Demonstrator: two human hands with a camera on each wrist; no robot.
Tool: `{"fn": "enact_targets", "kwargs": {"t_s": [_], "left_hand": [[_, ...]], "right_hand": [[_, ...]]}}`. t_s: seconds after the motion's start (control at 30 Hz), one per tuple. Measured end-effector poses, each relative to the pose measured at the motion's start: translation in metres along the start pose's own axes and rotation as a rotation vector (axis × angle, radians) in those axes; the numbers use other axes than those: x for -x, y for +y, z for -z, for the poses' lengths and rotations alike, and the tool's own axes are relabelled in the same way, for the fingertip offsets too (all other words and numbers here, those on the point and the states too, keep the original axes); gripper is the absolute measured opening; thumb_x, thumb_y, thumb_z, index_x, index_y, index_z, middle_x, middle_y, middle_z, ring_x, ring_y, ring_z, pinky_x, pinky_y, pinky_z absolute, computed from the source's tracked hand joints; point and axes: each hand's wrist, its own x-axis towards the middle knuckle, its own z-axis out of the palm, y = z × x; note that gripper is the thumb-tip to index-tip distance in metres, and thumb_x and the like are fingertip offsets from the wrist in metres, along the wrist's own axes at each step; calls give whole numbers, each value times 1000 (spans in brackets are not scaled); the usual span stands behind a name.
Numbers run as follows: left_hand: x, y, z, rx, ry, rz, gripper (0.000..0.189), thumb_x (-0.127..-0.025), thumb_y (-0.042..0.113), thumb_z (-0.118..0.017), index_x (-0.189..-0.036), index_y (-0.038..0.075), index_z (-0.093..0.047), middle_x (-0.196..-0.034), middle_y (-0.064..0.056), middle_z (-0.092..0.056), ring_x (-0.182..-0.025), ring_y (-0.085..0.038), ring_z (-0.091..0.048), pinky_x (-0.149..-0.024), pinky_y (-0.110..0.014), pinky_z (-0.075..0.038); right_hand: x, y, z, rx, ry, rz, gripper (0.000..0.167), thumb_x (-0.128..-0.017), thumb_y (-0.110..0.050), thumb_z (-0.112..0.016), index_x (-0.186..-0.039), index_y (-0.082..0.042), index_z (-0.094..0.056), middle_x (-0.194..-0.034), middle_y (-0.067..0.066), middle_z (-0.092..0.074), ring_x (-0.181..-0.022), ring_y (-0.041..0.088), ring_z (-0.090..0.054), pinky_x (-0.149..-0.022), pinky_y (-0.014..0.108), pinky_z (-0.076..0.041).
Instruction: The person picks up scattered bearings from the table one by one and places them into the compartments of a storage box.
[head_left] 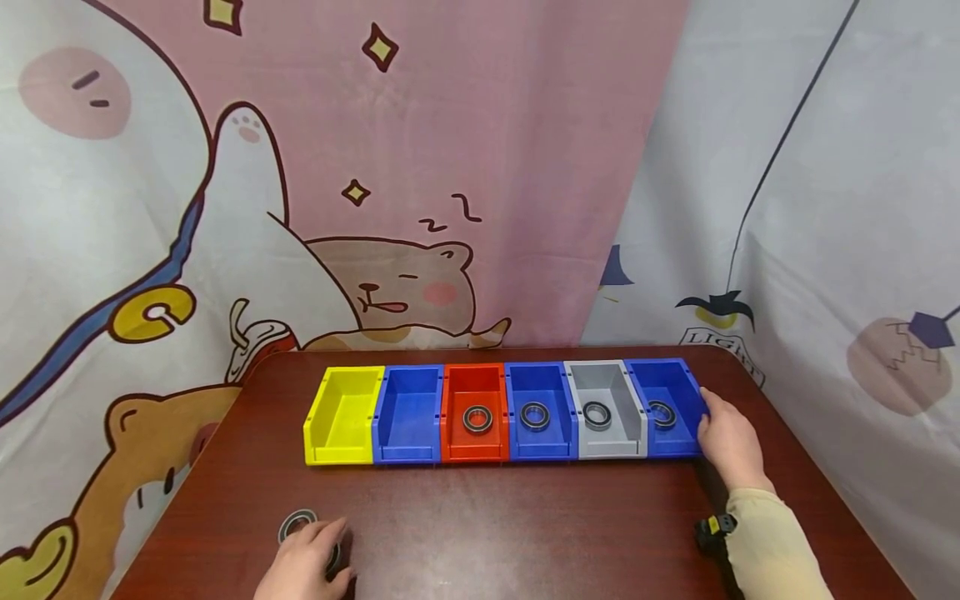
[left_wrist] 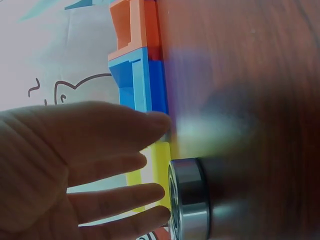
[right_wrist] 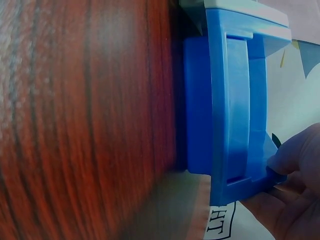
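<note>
My left hand [head_left: 303, 562] is low over the table at the front left, fingers loosely extended. Just beyond its fingers lies a ball bearing [head_left: 297, 522], and part of a second dark ring [head_left: 333, 557] shows beneath the hand. The left wrist view has a shiny bearing [left_wrist: 191, 200] flat on the wood by the fingertips. At the right end of a bin row, my right hand [head_left: 731, 437] grips the outer side wall of a blue bin [head_left: 678, 437]; in the right wrist view the thumb [right_wrist: 285, 157] lies over its rim. One bearing [head_left: 662, 414] leans inside that bin.
Left of the gripped bin stand a grey bin [head_left: 613, 446], a blue bin [head_left: 543, 448], a red bin [head_left: 476, 448], another blue bin [head_left: 408, 433] and a yellow bin [head_left: 345, 425]. The grey, middle blue and red ones each hold one bearing. A printed curtain [head_left: 480, 167] hangs behind the table.
</note>
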Motion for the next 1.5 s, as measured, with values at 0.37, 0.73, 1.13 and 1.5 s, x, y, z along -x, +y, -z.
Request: {"fn": "enact_targets", "kwargs": {"t_s": [0.37,0.73,1.13,1.5], "left_hand": [[3,-10,-7,-35,51,-55,48,-70,24,-87,-111,6,-70,-102,-9,-63,-97,-35,-59,-88,-55,-47],[0,-8,-9,-10,23,-75,47,-68,21,-88,-109,9,-71,-100,-5,-60,-91,-30,-58,-83,-53,-49],[-5,-6,-7,-19,-13,-45,48,-64,24,-89,-106,9,-72,-95,-6,-62,-86,-28,-60,-80,-53,-51],[-13,22,4,-8,163,-87,41,-65,19,-86,-103,10,-73,-98,-6,-66,-90,-30,-63,-80,-52,-52]], "right_hand": [[-1,-1,1,5,-7,-12,49,-91,3,-52,-138,15,-41,-129,42,-46,-115,58,-47,-92,67,-40],[1,0,0,2,-8,-16,49,-92,3,-52,-138,16,-41,-129,42,-46,-115,59,-47,-92,67,-40],[0,-1,1,-4,-6,-18,48,-92,3,-51,-138,15,-41,-130,42,-46,-116,58,-47,-93,67,-40],[1,-3,2,-6,-3,-14,48,-92,4,-52,-137,16,-41,-130,42,-46,-115,58,-47,-92,67,-40]]}}
